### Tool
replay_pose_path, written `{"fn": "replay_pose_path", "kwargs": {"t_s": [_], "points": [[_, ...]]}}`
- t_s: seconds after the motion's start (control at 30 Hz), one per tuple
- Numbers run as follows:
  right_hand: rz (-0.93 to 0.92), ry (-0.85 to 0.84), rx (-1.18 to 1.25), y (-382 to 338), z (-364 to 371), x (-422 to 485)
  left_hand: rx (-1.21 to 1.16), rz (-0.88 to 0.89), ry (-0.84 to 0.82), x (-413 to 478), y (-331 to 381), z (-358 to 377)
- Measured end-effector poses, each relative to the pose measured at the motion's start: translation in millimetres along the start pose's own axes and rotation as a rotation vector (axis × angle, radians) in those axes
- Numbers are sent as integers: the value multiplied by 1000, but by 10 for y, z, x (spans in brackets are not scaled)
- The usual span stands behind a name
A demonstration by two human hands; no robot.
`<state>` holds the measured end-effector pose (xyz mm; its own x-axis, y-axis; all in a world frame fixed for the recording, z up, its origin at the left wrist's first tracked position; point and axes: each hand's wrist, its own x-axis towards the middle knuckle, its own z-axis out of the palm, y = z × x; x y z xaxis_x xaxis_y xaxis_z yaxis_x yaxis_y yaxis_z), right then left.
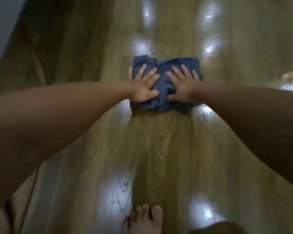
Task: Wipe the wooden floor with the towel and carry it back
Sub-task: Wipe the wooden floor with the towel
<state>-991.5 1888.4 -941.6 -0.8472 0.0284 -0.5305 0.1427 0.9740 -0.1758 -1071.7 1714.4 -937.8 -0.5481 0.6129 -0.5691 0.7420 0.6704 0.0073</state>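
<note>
A bunched dark blue towel (164, 85) lies on the glossy wooden floor (161, 149) ahead of me. My left hand (143, 85) presses flat on the towel's left half, fingers spread, thumb tucked into a fold. My right hand (181, 85) presses on the right half in the same way, fingers splayed forward. Both arms are stretched out straight. The middle of the towel is wrinkled up between my two thumbs.
A bare foot (145, 218) stands on the floor near the bottom edge. A dark wooden skirting and grey wall (5, 31) run along the left. Bright light reflections shine on the floorboards around the towel.
</note>
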Motion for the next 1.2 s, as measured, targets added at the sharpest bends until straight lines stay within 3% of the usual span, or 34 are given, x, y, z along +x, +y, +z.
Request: {"fn": "replay_pose_path", "kwargs": {"t_s": [0.13,0.27,0.37,0.53,0.7,0.8,0.9,0.97,1.1,1.2], "points": [[28,153,68,-379,326,-307,-122,-12,42,-410,75,123],[-200,189,144,-898,1329,-1589,-290,116,252,-1843,416,1264],[-337,162,69,-1060,1673,-1965,-224,112,174,-2289,595,1683],[-422,144,43,-576,1086,-1151,-237,3,173,-1492,433,1180],[-126,119,33,-72,17,62,-463,-137,64,-181,-9,50],[-22,182,92,30,-122,129,-470,-161,97,-44,196,-153],[-32,335,223,-44,430,-592,-263,-28,220,-545,537,283],[-34,342,287,-25,856,-1283,-234,224,288,-1017,779,689],[90,372,240,40,1183,-1980,-219,643,210,-894,925,789],[247,426,255,-88,954,-1648,-308,594,328,-215,762,211]]}}
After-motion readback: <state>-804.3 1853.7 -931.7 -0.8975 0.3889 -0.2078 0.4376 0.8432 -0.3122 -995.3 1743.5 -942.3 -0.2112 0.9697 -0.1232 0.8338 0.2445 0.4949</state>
